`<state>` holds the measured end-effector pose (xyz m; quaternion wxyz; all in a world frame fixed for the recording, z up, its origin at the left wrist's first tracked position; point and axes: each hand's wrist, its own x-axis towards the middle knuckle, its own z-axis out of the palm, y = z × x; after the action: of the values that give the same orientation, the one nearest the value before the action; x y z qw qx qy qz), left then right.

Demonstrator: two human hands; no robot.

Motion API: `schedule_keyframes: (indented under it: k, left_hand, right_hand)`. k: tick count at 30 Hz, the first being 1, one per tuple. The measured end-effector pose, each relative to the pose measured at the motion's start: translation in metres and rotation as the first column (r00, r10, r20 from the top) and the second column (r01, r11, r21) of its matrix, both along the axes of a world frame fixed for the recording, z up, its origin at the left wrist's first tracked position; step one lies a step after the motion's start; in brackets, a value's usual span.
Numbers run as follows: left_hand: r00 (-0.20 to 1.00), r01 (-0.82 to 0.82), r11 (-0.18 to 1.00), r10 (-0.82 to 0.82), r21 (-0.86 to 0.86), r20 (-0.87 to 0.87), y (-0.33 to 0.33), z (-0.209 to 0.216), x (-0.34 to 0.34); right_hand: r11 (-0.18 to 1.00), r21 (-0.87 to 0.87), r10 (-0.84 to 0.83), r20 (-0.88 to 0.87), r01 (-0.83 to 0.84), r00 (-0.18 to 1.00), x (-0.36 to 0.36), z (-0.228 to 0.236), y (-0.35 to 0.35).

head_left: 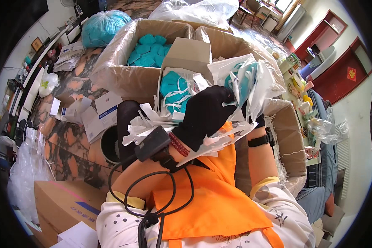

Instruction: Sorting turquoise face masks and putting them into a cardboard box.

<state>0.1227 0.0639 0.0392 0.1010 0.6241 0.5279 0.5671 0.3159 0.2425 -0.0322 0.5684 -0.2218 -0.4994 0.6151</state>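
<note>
My left hand [204, 115], in a black glove, has its fingers curled closed at the near side of a clear plastic bag [258, 84]. Inside the bag show teal cup-shaped face masks [235, 78] and white straps. My right hand [258, 120], also gloved in black, is behind the bag's right side; its fingers are hidden. White paper or plastic sheets [211, 146] lie fanned out beneath my left hand and wrist. Just beyond that hand stands a small open cardboard box [190, 51], with more teal masks [175, 91] and their white straps in it.
Behind are large plastic-lined cartons [126, 78], the left one holding a pile of teal masks [149, 51]. Another lined carton [283, 124] stands at my right. On the floor at left are flattened white boxes [101, 113], a dark bin [110, 144] and a brown carton [66, 211].
</note>
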Motion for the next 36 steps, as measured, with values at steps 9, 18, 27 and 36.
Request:
schedule_keyframes:
  k: [9, 18, 27, 36]
  left_hand:
    - [0.982, 0.048, 0.999, -0.045, -0.013, 0.183, -0.004, 0.004, 0.005]
    - [0.981, 0.065, 0.996, -0.074, 0.057, 0.177, 0.011, -0.024, -0.009]
    - [0.897, -0.396, 0.899, 0.334, 0.189, 0.288, 0.009, -0.012, -0.015]
    - [0.929, -0.113, 0.991, 0.081, 0.069, 0.362, 0.007, -0.023, -0.011]
  right_hand:
    - [0.999, -0.019, 0.042, -0.018, -0.043, 0.999, -0.018, 0.003, -0.02]
    - [0.998, -0.006, 0.061, 0.076, -0.061, 0.995, -0.022, 0.008, -0.052]
    - [0.999, -0.005, 0.046, 0.185, -0.046, 0.982, -0.032, 0.013, -0.062]
    - [0.952, 0.303, -0.186, 0.445, 0.049, 0.876, -0.02, -0.014, -0.048]
